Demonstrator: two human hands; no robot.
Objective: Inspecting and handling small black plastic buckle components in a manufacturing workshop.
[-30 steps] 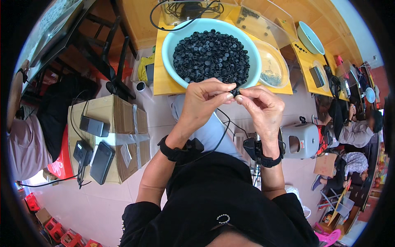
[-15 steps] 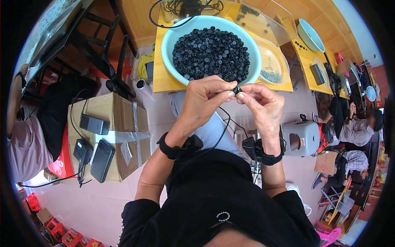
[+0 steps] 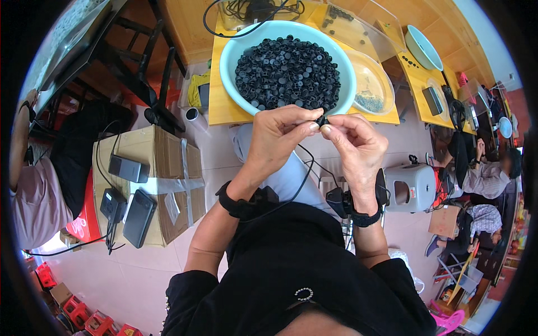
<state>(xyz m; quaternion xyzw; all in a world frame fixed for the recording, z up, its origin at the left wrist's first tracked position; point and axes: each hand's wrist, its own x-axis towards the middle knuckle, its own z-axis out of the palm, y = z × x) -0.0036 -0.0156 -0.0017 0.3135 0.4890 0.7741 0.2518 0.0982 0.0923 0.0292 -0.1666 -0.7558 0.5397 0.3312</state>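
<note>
Between the fingertips of both hands is a small black plastic cap (image 3: 321, 121), mostly covered by the fingers. My left hand (image 3: 280, 134) pinches it from the left, and my right hand (image 3: 358, 144) pinches it from the right, thumbs toward me. Both hands are closed, just off the near rim of a light-blue basin (image 3: 226, 84). A heap of small black round caps (image 3: 288, 73) fills the basin, which stands on a yellow wooden table (image 3: 219, 115). Whether the held piece is one part or two joined parts I cannot make out.
Right of the basin lies a clear round tray (image 3: 386, 84) with small bits in it. A clear plastic box (image 3: 367, 17) is behind. A cardboard box (image 3: 168, 207) with power banks stands at left. A black cable (image 3: 305, 179) hangs across my lap. Other people sit at both sides.
My hands stay at nearly the same spot. The fingertips have shifted slightly around the black cap, and my right wrist has turned a little.
</note>
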